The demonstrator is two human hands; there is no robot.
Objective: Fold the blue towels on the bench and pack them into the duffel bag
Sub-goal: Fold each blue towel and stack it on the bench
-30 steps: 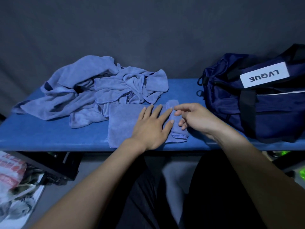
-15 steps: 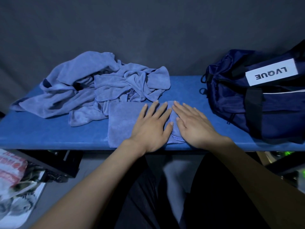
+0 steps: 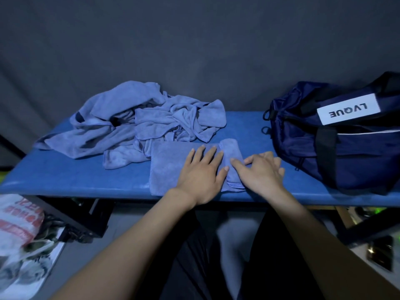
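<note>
A: Where's the folded towel (image 3: 171,167)?

B: Centre of the frame, at the near edge of the worktop (image 3: 71,176). The left hand (image 3: 200,178) lies flat on it, fingers (image 3: 211,153) spread and straight, holding nothing. The right hand (image 3: 260,173) rests at the towel's right end, fingers loosely extended; whether it pinches cloth I can't tell.

A: What makes the fold go well?

B: Probably keep the left palm as anchor and square the layered edge before lifting. The unfolded pile (image 3: 138,124) waits upper left; the duffel bag (image 3: 337,137) stands at right.
</note>
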